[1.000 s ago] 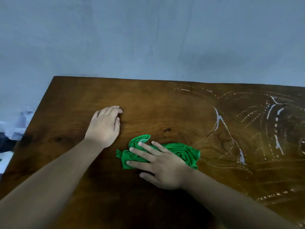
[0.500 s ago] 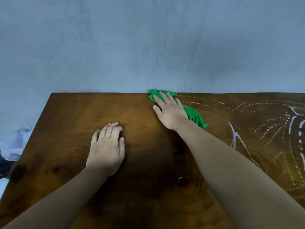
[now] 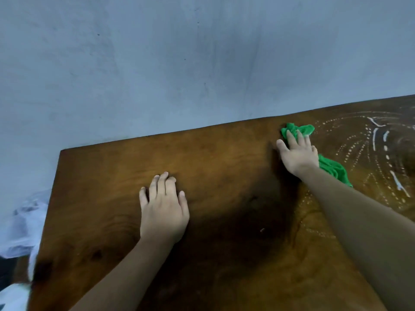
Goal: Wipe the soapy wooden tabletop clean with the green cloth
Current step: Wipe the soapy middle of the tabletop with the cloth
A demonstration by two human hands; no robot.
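1. Near field: two bare forearms enter from the lower edge of the head view and reach forward over the brown wooden bench (image 3: 224,158). No brand, label or legible writing is visible on anything.
2. Left hand (image 3: 163,207): lies flat, palm down, fingers loosely together, resting on bare wood in the left-centre of the bench. It grips nothing. Compared with half a second ago it is in the same spot on the wood.
3. Dark patch in the grain sits just right of the left hand, between the two forearms; this area looks free of soap.
4. Right hand (image 3: 297,153): palm down with fingers extended, pressing flat on the green cloth (image 3: 332,168) rather than clenched around it. Thumb is spread to the left and touches the wood.
5. Green cloth: bunched under the right hand near the far edge of the bench; one crumpled end shows beyond the fingertips, the other trails out beside the wrist on the right.
6. Soap residue (image 3: 368,151): white streaks and dotted arcs on the wood just right of the cloth, continuing to the right frame edge.
7. Change from half a second ago: hand and cloth are again at the far edge, now closer to the dotted soap lines; a full second ago they were near the front, beside the left hand.
8. Far field: plain grey-blue wall (image 3: 179,63) behind the bench. Blurred white material (image 3: 24,221) lies off the left edge; cannot identify it.
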